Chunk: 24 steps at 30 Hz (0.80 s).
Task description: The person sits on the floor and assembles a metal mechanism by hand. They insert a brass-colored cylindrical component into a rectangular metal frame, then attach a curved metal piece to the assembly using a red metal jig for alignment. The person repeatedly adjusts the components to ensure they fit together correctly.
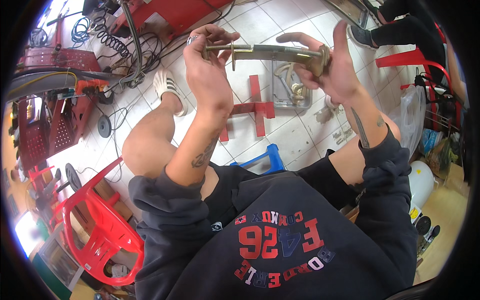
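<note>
A long metal part [277, 52] is held up in front of me, lying nearly level between my hands. It has a slightly curved bar, a thin rod with an upright round flange near its left end, and a thicker end at the right. My left hand [209, 70] has its fingers bent around the rod's left tip. On the other side, my right hand [336, 72] supports the thick end against the palm, with thumb and index finger stretched out. Below on the floor stands a metal tray [292, 105] with several metal pieces in it.
A red metal stand [260, 107] rests on the tiled floor beside the tray. The blue stool [270, 157] shows between my legs. A red plastic chair [117, 245] is at lower left, cables [150, 65] at upper left. Another person's shoe [361, 37] is at upper right.
</note>
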{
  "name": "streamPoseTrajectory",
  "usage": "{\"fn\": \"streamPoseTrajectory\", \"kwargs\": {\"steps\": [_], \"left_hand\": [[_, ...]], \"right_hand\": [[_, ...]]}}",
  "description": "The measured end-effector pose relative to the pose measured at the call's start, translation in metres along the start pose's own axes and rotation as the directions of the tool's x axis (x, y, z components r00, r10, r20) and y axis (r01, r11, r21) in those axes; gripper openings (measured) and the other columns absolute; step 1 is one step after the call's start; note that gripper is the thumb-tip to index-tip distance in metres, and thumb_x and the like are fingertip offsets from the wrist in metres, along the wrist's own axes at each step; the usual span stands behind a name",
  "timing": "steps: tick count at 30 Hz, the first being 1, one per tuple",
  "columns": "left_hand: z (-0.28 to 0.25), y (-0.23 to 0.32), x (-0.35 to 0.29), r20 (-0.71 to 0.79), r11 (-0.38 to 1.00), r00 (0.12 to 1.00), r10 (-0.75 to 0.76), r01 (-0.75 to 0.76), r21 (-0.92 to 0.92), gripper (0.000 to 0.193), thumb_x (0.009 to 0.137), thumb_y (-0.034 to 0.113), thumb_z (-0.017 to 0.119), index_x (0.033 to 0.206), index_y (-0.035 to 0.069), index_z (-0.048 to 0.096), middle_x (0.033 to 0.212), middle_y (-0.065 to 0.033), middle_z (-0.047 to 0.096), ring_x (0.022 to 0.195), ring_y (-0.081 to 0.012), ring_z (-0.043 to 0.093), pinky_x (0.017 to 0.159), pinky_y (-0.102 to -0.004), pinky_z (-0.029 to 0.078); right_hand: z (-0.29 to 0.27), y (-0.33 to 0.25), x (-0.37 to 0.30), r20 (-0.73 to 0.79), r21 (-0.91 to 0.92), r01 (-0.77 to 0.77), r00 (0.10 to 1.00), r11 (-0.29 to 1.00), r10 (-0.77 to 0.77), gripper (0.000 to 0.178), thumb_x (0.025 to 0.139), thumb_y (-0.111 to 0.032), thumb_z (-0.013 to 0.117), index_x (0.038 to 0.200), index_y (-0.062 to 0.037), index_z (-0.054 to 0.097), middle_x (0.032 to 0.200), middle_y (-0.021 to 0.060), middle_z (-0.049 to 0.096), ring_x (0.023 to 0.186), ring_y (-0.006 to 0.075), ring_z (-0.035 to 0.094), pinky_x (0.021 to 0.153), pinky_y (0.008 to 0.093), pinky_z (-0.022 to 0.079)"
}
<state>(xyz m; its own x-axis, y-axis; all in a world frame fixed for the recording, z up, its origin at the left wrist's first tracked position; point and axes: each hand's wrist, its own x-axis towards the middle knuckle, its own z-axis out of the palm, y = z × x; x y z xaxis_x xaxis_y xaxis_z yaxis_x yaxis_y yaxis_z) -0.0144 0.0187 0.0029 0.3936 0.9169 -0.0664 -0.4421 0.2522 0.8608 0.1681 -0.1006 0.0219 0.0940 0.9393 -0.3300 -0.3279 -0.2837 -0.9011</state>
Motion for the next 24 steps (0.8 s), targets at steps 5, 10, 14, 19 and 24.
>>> {"fn": "streamPoseTrajectory", "kwargs": {"steps": [5, 10, 14, 19, 24], "left_hand": [[-0.002, 0.004, 0.001, 0.009, 0.995, 0.995, -0.100, 0.100, 0.008, 0.036, 0.100, 0.022, 0.023, 0.109, 0.002, 0.050, 0.111, -0.0193, 0.063, 0.105, -0.0347, 0.065, 0.078, -0.0383, 0.057], [0.001, 0.001, -0.005, 0.116, 0.992, 0.988, -0.101, 0.091, 0.088, 0.045, 0.096, 0.023, 0.023, 0.132, 0.002, 0.041, 0.131, -0.0239, 0.056, 0.112, -0.0337, 0.061, 0.088, -0.0392, 0.054], [0.003, 0.005, 0.001, 0.177, 0.999, 0.984, -0.034, 0.038, -0.019, 0.051, 0.096, 0.024, 0.025, 0.141, 0.002, 0.035, 0.141, -0.0226, 0.049, 0.123, -0.0305, 0.053, 0.097, -0.0380, 0.048], [-0.003, 0.009, 0.012, 0.152, 0.950, 0.960, -0.237, 0.196, 0.243, 0.077, 0.101, 0.063, 0.026, 0.148, 0.002, 0.030, 0.140, -0.0197, 0.050, 0.124, -0.0263, 0.054, 0.103, -0.0380, 0.042], [-0.003, -0.007, 0.002, 0.136, 0.772, 0.877, -0.461, 0.321, 0.549, 0.092, 0.095, 0.075, 0.023, 0.152, 0.003, 0.025, 0.136, -0.0178, 0.055, 0.119, -0.0255, 0.058, 0.102, -0.0365, 0.041]], "right_hand": [[0.012, -0.002, -0.010, -0.043, -0.457, 0.191, 0.971, 0.869, -0.237, 0.058, 0.096, -0.036, 0.059, 0.144, -0.0093, 0.041, 0.080, 0.0013, 0.061, 0.050, 0.0021, 0.040, 0.042, 0.0167, 0.027], [-0.001, -0.004, -0.003, -0.196, -0.089, 0.059, 0.978, 0.994, -0.075, 0.049, 0.091, -0.014, 0.067, 0.136, -0.0035, 0.049, 0.080, 0.0044, 0.064, 0.047, 0.0056, 0.044, 0.043, 0.0207, 0.034], [-0.004, -0.002, -0.003, -0.279, 0.045, 0.071, 0.959, 0.996, -0.056, 0.042, 0.091, -0.013, 0.065, 0.130, -0.0041, 0.050, 0.080, 0.0067, 0.064, 0.050, 0.0072, 0.048, 0.045, 0.0218, 0.037], [-0.002, -0.002, -0.006, -0.275, -0.108, 0.201, 0.935, 0.974, -0.224, 0.037, 0.091, -0.012, 0.067, 0.122, -0.0056, 0.048, 0.081, 0.0062, 0.064, 0.053, 0.0085, 0.051, 0.045, 0.0225, 0.039], [-0.002, -0.001, -0.006, -0.345, -0.044, 0.289, 0.894, 0.956, -0.286, 0.037, 0.092, -0.011, 0.065, 0.125, -0.0058, 0.048, 0.086, 0.0041, 0.061, 0.061, 0.0080, 0.053, 0.045, 0.0218, 0.035]]}}
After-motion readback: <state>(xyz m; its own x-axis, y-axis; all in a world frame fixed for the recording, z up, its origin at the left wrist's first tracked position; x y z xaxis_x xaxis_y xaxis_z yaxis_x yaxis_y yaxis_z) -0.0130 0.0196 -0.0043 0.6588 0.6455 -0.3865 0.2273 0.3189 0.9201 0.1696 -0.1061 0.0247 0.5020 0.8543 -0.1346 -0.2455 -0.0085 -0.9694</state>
